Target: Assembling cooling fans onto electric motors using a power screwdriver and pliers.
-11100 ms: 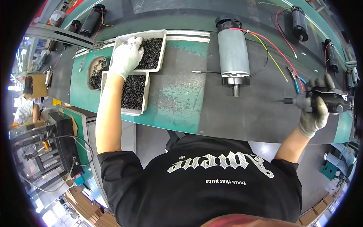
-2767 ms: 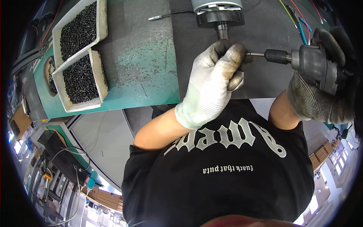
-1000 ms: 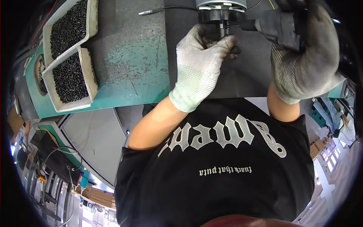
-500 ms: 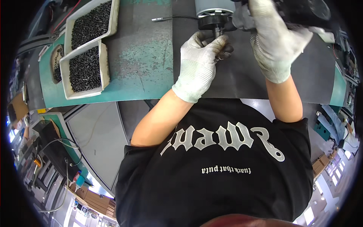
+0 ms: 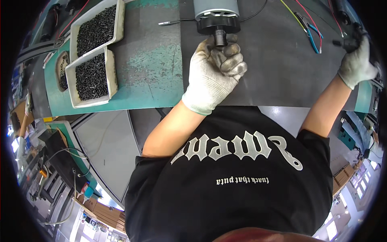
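Observation:
A grey cylindrical motor (image 5: 216, 5) lies at the top middle, with a black round end cap (image 5: 218, 25) and a threaded shaft (image 5: 219, 38) pointing toward me. My left hand (image 5: 217, 66), in a white glove with soiled fingertips, is right at the shaft's end. Its fingers are curled in, and whatever they may hold is hidden. Far to the right, my gloved right hand (image 5: 356, 62) is closed around a dark tool (image 5: 346, 43) with a round, stubby end pointing left. The rest of that tool is lost in the dark rim of the picture.
Two white bins (image 5: 114, 86) of small black parts stand at the left, beside a round container (image 5: 60, 72). Blue-handled pliers (image 5: 311, 39) and red and yellow-green wires (image 5: 293, 15) lie at the upper right. A black lead (image 5: 177, 21) extends left of the motor.
My right hand has moved from beside the motor to the far right with the dark tool. My left hand's fingers have curled inward, leaving the shaft's end in view. The motor appears slightly farther left.

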Available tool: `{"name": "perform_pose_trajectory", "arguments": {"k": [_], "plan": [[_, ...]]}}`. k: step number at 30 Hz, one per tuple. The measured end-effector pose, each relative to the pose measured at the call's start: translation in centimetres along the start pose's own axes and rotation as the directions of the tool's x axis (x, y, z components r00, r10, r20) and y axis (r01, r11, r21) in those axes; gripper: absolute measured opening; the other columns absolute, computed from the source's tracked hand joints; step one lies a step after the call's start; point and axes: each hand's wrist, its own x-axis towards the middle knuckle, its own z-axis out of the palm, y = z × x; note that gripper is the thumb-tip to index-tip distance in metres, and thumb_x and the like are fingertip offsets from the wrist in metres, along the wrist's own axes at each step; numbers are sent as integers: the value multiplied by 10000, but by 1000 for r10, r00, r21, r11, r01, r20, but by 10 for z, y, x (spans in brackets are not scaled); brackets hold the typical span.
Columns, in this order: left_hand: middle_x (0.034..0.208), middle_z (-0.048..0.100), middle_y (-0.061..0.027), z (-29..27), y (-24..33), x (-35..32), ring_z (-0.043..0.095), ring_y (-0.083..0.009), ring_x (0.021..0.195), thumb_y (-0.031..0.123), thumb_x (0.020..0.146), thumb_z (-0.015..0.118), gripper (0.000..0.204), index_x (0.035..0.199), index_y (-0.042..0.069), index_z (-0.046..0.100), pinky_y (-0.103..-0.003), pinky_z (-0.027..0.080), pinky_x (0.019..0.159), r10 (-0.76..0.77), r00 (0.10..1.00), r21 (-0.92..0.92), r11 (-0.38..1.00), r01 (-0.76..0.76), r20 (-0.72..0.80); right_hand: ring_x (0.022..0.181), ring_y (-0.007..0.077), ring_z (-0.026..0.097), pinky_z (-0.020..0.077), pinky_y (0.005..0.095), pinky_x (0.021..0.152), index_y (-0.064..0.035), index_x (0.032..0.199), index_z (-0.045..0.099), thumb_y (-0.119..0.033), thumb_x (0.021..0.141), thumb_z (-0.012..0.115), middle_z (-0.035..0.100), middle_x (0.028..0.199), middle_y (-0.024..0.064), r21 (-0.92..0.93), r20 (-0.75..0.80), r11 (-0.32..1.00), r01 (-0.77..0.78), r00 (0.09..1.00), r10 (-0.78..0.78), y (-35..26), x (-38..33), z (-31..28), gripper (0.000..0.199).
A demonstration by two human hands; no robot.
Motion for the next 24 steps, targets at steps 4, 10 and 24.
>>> {"name": "perform_pose_trajectory", "arguments": {"k": [4, 10, 24], "plan": [[684, 505, -23, -7, 11, 0, 323, -116, 469, 390, 976, 364, 425, 972, 23, 576, -272, 322, 526, -63, 996, -25, 998, 65, 56, 778, 191, 642, 534, 260, 649, 78, 919, 600, 17, 760, 729, 668, 934, 140, -299, -244, 939, 167, 938, -245, 51, -17, -6, 213], [857, 616, -104, 27, 9, -22, 528, -184, 634, 384, 974, 433, 360, 992, 47, 555, -330, 443, 608, 84, 920, 239, 971, 11, -383, 1363, 357, 358, 288, 420, 1126, -85, 1443, 415, -301, 954, 582, 431, 1450, 195, -619, 505, 694, 369, 863, -9, 52, -60, 30, 560], [974, 700, -192, 60, 354, -223, 678, -336, 909, 226, 863, 635, 274, 1047, 33, 696, -394, 515, 828, 804, 271, 284, -469, 836, 529, 1046, 293, 630, 528, 371, 860, 74, 1259, 543, -384, 1004, 504, 588, 1244, 218, -524, -286, 758, -387, 919, 272, 76, -86, 8, 525]]}}
